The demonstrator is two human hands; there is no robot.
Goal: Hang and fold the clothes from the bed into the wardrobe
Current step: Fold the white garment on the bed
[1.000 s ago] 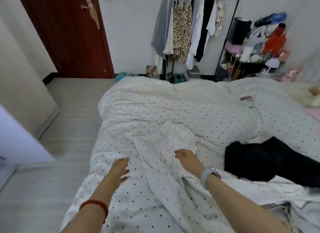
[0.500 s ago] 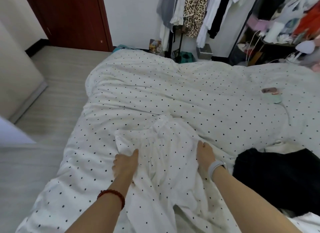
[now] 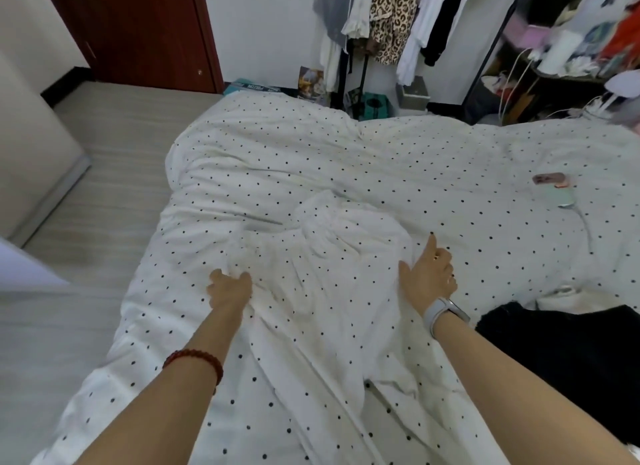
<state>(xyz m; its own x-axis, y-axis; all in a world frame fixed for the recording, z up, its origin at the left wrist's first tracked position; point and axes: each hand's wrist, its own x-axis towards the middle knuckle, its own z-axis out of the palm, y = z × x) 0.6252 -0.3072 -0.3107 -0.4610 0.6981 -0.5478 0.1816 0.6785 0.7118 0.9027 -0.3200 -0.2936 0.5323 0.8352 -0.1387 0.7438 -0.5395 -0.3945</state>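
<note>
A white black-dotted garment (image 3: 322, 263) lies spread on the bed's dotted duvet (image 3: 433, 159), its gathered top pointing away from me. My left hand (image 3: 228, 286) grips the garment's left edge with curled fingers, and the cloth bunches there. At the garment's right edge rests my right hand (image 3: 427, 274), thumb on the cloth and forefinger stretched out along the duvet. A black garment (image 3: 561, 353) lies crumpled on the bed to the right of my right forearm.
A phone (image 3: 549, 178) and a pale green device (image 3: 566, 198) with a cable lie on the bed's right side. Beyond the bed stands a clothes rack (image 3: 391, 21) with hanging clothes, beside cluttered shelves (image 3: 571, 49). A dark red door (image 3: 138, 28) and bare floor (image 3: 104, 173) are at left.
The view has tilted down and moved closer. My left hand has closed on the garment's left edge. My right hand has slid right, off the middle of the cloth to its right edge.
</note>
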